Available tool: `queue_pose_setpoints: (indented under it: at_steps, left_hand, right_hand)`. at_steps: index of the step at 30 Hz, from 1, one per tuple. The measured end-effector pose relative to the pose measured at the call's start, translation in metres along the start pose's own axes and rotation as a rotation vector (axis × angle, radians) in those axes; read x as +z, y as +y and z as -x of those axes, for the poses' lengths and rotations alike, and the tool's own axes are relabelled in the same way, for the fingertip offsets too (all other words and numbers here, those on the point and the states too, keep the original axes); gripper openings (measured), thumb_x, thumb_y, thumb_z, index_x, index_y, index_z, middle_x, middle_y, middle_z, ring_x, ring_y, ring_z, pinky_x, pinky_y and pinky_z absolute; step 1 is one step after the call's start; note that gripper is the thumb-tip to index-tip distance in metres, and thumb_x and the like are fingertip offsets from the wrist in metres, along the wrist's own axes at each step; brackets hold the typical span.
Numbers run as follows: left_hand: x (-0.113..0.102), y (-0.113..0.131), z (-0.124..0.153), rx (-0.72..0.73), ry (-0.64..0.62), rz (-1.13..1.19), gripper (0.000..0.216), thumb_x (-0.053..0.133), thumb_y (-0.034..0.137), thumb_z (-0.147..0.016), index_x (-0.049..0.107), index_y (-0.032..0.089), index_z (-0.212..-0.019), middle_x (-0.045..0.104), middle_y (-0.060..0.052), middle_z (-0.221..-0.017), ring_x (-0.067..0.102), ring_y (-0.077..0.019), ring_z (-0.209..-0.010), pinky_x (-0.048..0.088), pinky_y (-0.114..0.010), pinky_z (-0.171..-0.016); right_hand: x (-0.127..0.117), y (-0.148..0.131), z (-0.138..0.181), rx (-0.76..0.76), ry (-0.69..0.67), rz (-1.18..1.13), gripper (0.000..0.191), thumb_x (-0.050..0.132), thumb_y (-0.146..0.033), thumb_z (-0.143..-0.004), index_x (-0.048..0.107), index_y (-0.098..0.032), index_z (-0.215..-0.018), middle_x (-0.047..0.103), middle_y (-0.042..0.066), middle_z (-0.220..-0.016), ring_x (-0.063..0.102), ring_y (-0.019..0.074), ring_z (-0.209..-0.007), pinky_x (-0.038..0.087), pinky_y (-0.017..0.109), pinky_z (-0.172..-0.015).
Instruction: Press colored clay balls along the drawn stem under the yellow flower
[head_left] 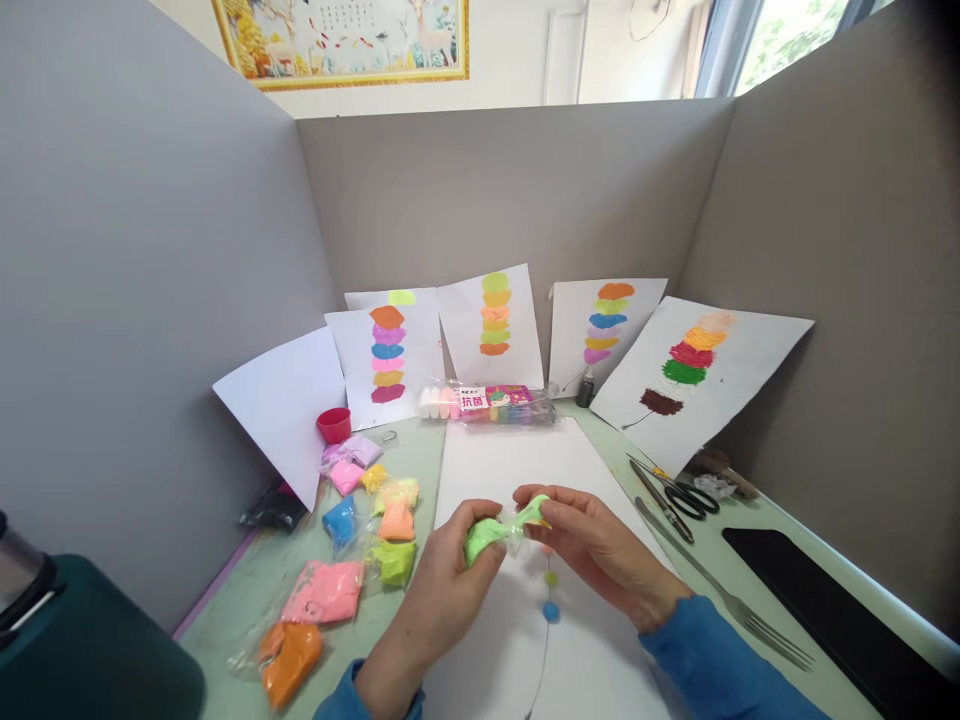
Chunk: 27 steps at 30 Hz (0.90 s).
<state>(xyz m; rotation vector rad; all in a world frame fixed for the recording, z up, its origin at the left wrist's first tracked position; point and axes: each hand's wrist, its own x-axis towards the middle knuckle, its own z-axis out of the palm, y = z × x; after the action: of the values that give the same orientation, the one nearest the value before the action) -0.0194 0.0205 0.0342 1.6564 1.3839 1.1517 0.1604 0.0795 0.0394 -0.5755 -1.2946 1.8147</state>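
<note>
Both forearms, in blue sleeves, rise from the bottom edge toward the lower centre of the frame. The left hand (442, 575) comes from the lower left, fingers curled and thumb pressed forward in a pinch. The right hand (592, 545) comes from the lower right, palm turned inward, its fingertips (534, 497) pinched together and nearly meeting the left's.

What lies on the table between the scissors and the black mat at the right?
In the head view, a metal fork lies between the scissors and the black mat, running diagonally along the green table.
</note>
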Motion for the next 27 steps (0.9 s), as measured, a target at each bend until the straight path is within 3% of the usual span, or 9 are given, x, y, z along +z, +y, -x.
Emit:
queue_pose_setpoints:
  at_steps: [4,8,14,27]
  left_hand:
    - [0.001,-0.002,0.0,-0.021,0.022,-0.003,0.026,0.05,0.025,-0.083,0.053,0.023,-0.109,0.063,-0.002,-0.099,0.059,-0.0167,-0.079,0.046,-0.027,-0.069]
    - [0.001,-0.002,0.0,-0.027,0.028,-0.017,0.027,0.05,0.026,-0.083,0.054,0.023,-0.109,0.063,-0.002,-0.098,0.059,-0.0174,-0.081,0.046,-0.028,-0.069]
    - [0.001,-0.002,-0.001,-0.031,0.04,-0.027,0.026,0.05,0.026,-0.083,0.054,0.023,-0.108,0.064,-0.002,-0.096,0.06,-0.0181,-0.082,0.046,-0.028,-0.069]
    - [0.001,0.0,0.0,-0.027,0.056,-0.048,0.027,0.05,0.026,-0.082,0.054,0.022,-0.108,0.064,-0.003,-0.097,0.06,-0.0191,-0.084,0.046,-0.03,-0.072]
  right_hand:
    - [-0.003,0.001,-0.001,-0.006,0.045,-0.096,0.018,0.066,-0.034,-0.08,0.07,-0.018,-0.085,0.06,0.007,-0.095,0.051,0.0132,-0.077,0.043,0.027,-0.069]
    - [-0.003,-0.003,0.0,-0.02,0.045,-0.109,0.018,0.066,-0.035,-0.08,0.066,-0.017,-0.081,0.058,0.005,-0.083,0.045,0.0108,-0.065,0.036,0.023,-0.054]
    - [-0.004,-0.005,0.0,-0.022,0.045,-0.035,0.021,0.063,-0.038,-0.081,0.061,-0.018,-0.083,0.056,0.0,-0.072,0.042,0.0081,-0.054,0.037,0.025,-0.053]
    - [-0.002,0.005,-0.002,-0.134,0.096,0.256,0.022,0.064,-0.021,-0.076,0.053,-0.02,-0.095,0.055,0.0,-0.085,0.05,0.0125,-0.072,0.039,0.024,-0.059]
